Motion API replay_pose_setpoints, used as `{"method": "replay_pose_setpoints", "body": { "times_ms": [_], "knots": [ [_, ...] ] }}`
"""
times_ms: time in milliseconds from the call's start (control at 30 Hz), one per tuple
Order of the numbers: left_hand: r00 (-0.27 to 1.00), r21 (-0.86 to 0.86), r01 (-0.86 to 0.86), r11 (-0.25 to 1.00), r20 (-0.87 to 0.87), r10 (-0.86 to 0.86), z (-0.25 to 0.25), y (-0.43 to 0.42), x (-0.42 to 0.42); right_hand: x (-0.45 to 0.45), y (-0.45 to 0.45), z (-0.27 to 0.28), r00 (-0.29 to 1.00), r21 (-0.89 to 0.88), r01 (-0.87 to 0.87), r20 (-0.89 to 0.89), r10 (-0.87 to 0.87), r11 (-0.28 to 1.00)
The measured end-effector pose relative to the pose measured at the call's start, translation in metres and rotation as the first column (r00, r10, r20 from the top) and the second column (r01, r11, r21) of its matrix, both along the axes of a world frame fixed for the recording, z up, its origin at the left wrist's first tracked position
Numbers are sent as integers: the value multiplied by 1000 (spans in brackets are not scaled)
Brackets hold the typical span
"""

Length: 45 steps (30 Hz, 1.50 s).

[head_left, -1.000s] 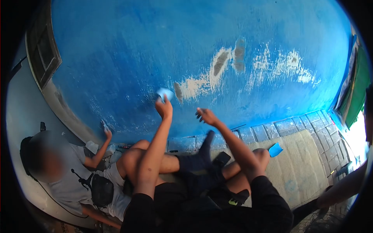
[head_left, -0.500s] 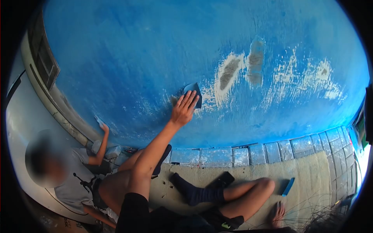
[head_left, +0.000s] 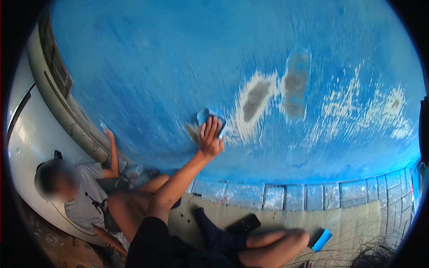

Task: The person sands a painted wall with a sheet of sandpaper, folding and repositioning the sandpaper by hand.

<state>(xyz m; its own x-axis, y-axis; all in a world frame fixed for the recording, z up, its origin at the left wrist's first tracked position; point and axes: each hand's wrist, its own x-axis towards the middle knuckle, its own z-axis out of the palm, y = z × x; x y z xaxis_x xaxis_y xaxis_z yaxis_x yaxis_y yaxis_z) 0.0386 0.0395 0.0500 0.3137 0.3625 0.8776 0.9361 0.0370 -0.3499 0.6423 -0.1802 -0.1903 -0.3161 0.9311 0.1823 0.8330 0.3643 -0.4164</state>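
Observation:
My left hand (head_left: 211, 137) presses a folded sheet of sandpaper (head_left: 205, 116) flat against the blue wall (head_left: 178, 58), fingers pointing up and lying over the sheet. Just left of the hand is a small grey bare patch (head_left: 193, 133). To its right, scraped white paint surrounds two larger grey patches (head_left: 257, 102). My right hand is out of view.
At the left a person (head_left: 85, 196) in a grey shirt holds a pale piece against the wall. A mat (head_left: 348, 214) lies on grey paving, with a dark phone-like object (head_left: 243, 223) and a blue piece (head_left: 322, 240) on it.
My left hand has come to the wall and pressed the sheet flat, then shifted slightly down. My right hand has left the view. The view has turned, and the wall fills more of it.

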Motion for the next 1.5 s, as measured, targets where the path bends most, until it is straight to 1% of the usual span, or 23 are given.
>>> {"method": "replay_pose_setpoints", "body": {
  "times_ms": [67, 100, 133, 200, 267, 333, 367, 467, 533, 633, 767, 867, 1000, 1067, 1133, 1167, 1233, 1333, 1367, 1400, 1433, 1467, 1500],
  "knots": [
    [994, -62, -6, 998, 106, 13, 7, -3, 7, 1, -3, 1, 1000, -12, -3, 3, 3, 1000],
    [994, -92, -56, 994, 86, 64, 7, -5, 8, 1, -6, 3, 1000, -17, -4, 3, 4, 1000],
    [995, -95, -41, 995, 85, 49, 1, -9, 9, 2, -7, 5, 1000, -21, -3, 5, 3, 1000],
    [993, -9, 45, 999, 114, -43, 2, 4, 5, -4, 0, 3, 1000, -3, 19, -7, -19, 1000],
    [994, 23, 21, 1000, 104, -23, 9, 13, 5, -5, 5, 2, 1000, 4, 28, -14, -28, 1000],
    [993, -1, 58, 998, 105, -57, 8, 2, 11, -2, 0, 3, 1000, -9, 27, -9, -27, 1000],
    [991, -54, 19, 998, 130, -11, 7, -3, 12, -1, -1, 4, 1000, -15, 29, -3, -29, 999],
    [986, -75, 10, 997, 168, 2, 12, -7, 21, -2, -5, 3, 999, -18, 45, -12, -45, 999],
    [982, -28, 84, 996, 174, -78, 8, 1, 19, -6, -1, 1, 997, 0, 71, -15, -71, 997],
    [989, 52, 23, 998, 142, -30, 4, 6, 20, -7, -5, 4, 996, -1, 90, -17, -90, 996],
    [985, 11, 39, 999, 168, -40, 8, 1, 25, -6, -14, 4, 995, -13, 96, -6, -96, 995],
    [983, 36, 26, 999, 180, -32, 0, 4, 24, -7, -14, 4, 995, -3, 102, -10, -102, 995],
    [971, 1, 14, 1000, 238, -14, -46, 0, 22, -5, -22, 4, 994, 1, 107, 9, -107, 994],
    [973, -73, 18, 997, 232, 0, -92, -10, 18, -2, -33, 3, 994, -2, 107, 23, -107, 994],
    [952, -194, 74, 978, 306, -11, -132, -24, 17, -1, -41, 1, 993, 5, 110, 38, -111, 994],
    [951, -193, 85, 978, 310, -22, -148, -30, 10, 0, -45, -1, 993, 14, 110, 39, -111, 994],
    [963, -268, 49, 962, 268, 26, -183, -40, -1, 7, -54, -8, 992, 32, 114, 51, -115, 993],
    [975, -344, 73, 936, 223, 6, -195, -42, -23, 15, -70, -23, 986, 53, 153, 56, -156, 987],
    [979, -327, 58, 943, 203, 10, -204, -38, -28, 12, -72, -21, 980, 52, 192, 38, -194, 980],
    [962, -287, 136, 948, 269, -56, -202, -37, -26, 8, -73, -19, 973, 50, 231, 18, -232, 972],
    [909, -246, 204, 948, 406, -90, -189, -38, -14, 10, -76, -25, 971, 84, 227, 50, -232, 970],
    [901, -134, 206, 969, 412, -135, -201, -29, -17, 10, -79, -25, 969, 75, 236, 54, -241, 969],
    [871, -106, 216, 971, 470, -142, -192, -29, -12, 8, -81, -26, 962, 102, 256, 68, -263, 961]
  ]
}}
